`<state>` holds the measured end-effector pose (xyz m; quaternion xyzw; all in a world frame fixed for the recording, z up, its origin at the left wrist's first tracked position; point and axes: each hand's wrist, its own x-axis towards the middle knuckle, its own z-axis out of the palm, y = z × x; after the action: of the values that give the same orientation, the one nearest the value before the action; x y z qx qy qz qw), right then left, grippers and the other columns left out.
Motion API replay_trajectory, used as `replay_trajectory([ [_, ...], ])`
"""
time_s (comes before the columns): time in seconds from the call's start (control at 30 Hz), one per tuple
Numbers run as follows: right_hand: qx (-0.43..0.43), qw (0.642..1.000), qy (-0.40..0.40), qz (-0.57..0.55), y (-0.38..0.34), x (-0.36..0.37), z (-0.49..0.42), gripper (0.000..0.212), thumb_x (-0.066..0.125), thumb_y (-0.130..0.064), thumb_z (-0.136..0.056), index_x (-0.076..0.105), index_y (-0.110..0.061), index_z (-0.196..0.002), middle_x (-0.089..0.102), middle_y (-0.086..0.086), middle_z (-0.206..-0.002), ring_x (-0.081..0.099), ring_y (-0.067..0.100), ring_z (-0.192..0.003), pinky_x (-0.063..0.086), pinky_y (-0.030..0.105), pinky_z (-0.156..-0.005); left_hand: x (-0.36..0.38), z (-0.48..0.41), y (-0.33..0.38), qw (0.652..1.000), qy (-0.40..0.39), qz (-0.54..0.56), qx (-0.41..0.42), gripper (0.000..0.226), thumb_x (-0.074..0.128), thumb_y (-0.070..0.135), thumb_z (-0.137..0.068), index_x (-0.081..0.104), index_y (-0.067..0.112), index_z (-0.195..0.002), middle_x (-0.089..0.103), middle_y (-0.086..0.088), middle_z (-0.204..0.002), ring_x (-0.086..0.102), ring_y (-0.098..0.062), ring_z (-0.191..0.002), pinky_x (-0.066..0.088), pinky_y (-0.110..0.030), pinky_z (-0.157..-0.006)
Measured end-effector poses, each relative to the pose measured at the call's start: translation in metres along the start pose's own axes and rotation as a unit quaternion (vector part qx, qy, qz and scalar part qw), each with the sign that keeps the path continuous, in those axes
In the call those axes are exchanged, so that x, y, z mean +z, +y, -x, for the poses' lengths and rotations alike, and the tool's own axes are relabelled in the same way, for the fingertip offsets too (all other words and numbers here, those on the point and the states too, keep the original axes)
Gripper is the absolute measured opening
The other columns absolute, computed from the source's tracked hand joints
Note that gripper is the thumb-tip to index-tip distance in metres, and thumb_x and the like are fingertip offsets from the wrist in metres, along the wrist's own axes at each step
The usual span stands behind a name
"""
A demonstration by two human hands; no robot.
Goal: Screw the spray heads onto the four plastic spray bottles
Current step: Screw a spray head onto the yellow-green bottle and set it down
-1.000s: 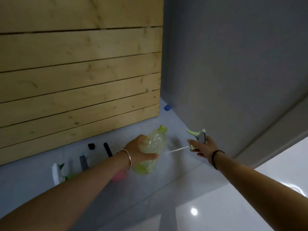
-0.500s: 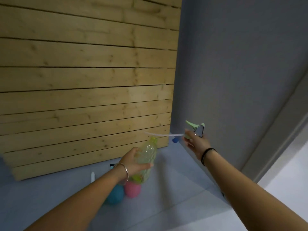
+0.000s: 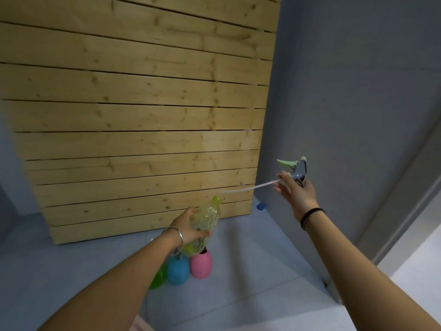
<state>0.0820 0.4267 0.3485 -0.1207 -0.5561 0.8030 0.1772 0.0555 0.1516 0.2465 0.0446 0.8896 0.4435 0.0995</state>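
Observation:
My left hand (image 3: 188,229) grips a yellow-green clear plastic bottle (image 3: 207,219), tilted with its open neck pointing up and to the right. My right hand (image 3: 294,189) holds a spray head (image 3: 297,169) with a pale green trigger and grey body, raised to the right of the bottle. Its thin white dip tube (image 3: 250,187) reaches left, and its tip hangs just above the bottle's neck. On the floor below stand a pink bottle (image 3: 201,265), a blue bottle (image 3: 178,271) and a green bottle (image 3: 158,278), partly hidden by my left arm.
A wall of light wooden planks (image 3: 143,120) rises behind the bottles. A grey wall (image 3: 346,91) closes the right side. A small blue cap (image 3: 260,206) lies in the corner on the grey floor (image 3: 250,259). White tiled floor (image 3: 417,271) lies at the far right.
Both hands have lifted the bottle and the spray head off the floor. The dip tube's tip has come closer to the bottle's neck. The view has tilted up.

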Motion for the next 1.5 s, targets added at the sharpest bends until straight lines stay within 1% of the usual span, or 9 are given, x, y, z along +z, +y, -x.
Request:
replay_trajectory([
  [0.1,-0.003,1.0,-0.01,0.027,-0.003,0.001,0.0,0.014,0.065,-0.017,-0.086,0.056,-0.014,-0.095,0.068,0.006,-0.095,0.068,0.027,-0.091,0.06,0.024,-0.066,0.001,-0.002,-0.002,1.0,0.005,0.003,-0.004,0.087,0.083,0.037,-0.058,0.039,0.026,-0.132,0.055,0.002,-0.118,0.053,-0.016,-0.1,0.045,-0.026,-0.084],
  [0.27,0.003,0.999,-0.031,0.044,-0.001,0.002,0.003,0.03,0.067,-0.015,-0.084,0.05,-0.007,-0.108,0.067,0.01,-0.091,0.068,0.027,-0.081,0.06,0.023,-0.059,0.005,-0.004,-0.001,1.0,-0.003,-0.01,0.003,0.089,0.083,0.04,-0.056,0.039,0.027,-0.132,0.054,0.002,-0.122,0.052,-0.016,-0.102,0.044,-0.026,-0.084],
  [0.43,-0.015,0.999,-0.012,0.047,-0.005,-0.001,-0.001,0.024,0.068,-0.016,-0.084,0.053,-0.011,-0.102,0.069,0.007,-0.091,0.069,0.025,-0.079,0.059,0.026,-0.065,0.008,-0.007,-0.002,1.0,-0.005,-0.012,0.006,0.087,0.083,0.038,-0.057,0.039,0.026,-0.131,0.052,0.007,-0.11,0.052,-0.014,-0.098,0.042,-0.023,-0.08],
  [0.57,-0.008,0.999,-0.015,0.04,-0.007,-0.006,-0.003,0.016,0.068,-0.016,-0.083,0.055,-0.018,-0.092,0.07,0.005,-0.089,0.07,0.021,-0.077,0.06,0.024,-0.062,0.008,-0.009,-0.005,1.0,-0.004,-0.018,-0.003,0.087,0.082,0.04,-0.057,0.04,0.026,-0.131,0.056,0.002,-0.119,0.053,-0.017,-0.102,0.045,-0.026,-0.085],
  [0.83,0.007,0.998,-0.041,0.043,-0.003,-0.006,0.0,0.019,0.068,-0.019,-0.083,0.056,-0.014,-0.096,0.071,0.004,-0.086,0.07,0.02,-0.076,0.059,0.022,-0.058,0.011,-0.009,0.001,1.0,-0.003,-0.011,0.006,0.085,0.082,0.039,-0.056,0.04,0.027,-0.129,0.057,0.001,-0.116,0.053,-0.017,-0.099,0.044,-0.025,-0.08],
  [1.0,0.008,0.997,-0.053,0.062,-0.003,-0.007,-0.002,0.023,0.068,-0.02,-0.083,0.057,-0.011,-0.102,0.07,0.006,-0.095,0.069,0.02,-0.082,0.057,0.024,-0.068,0.005,-0.007,0.004,0.999,0.014,-0.031,0.019,0.081,0.083,0.037,-0.054,0.044,0.03,-0.125,0.057,0.004,-0.112,0.055,-0.017,-0.099,0.049,-0.027,-0.084],
  [1.27,0.039,0.946,-0.216,0.238,0.023,0.009,0.013,0.029,0.071,-0.022,-0.081,0.066,-0.01,-0.106,0.07,0.005,-0.104,0.067,0.01,-0.089,0.055,0.014,-0.07,0.019,0.003,0.034,0.995,-0.012,-0.007,0.095,0.086,0.085,0.042,-0.053,0.045,0.037,-0.129,0.051,0.006,-0.127,0.05,-0.013,-0.116,0.042,-0.026,-0.099],
  [1.37,0.046,0.943,-0.236,0.229,0.032,0.017,0.015,0.021,0.071,-0.021,-0.081,0.069,-0.012,-0.1,0.072,0.006,-0.105,0.069,0.012,-0.093,0.056,0.023,-0.084,0.023,0.005,0.04,0.994,-0.024,0.015,0.107,0.085,0.086,0.037,-0.055,0.046,0.033,-0.129,0.052,0.008,-0.125,0.051,-0.011,-0.116,0.041,-0.022,-0.097],
  [1.5,0.037,0.956,-0.221,0.189,0.037,0.022,0.016,0.015,0.072,-0.022,-0.08,0.069,-0.014,-0.093,0.074,0.005,-0.103,0.071,0.009,-0.088,0.057,0.02,-0.076,0.017,0.006,0.041,0.994,-0.033,0.038,0.101,0.083,0.086,0.039,-0.055,0.046,0.037,-0.128,0.054,0.013,-0.121,0.053,-0.005,-0.11,0.042,-0.016,-0.091],
])
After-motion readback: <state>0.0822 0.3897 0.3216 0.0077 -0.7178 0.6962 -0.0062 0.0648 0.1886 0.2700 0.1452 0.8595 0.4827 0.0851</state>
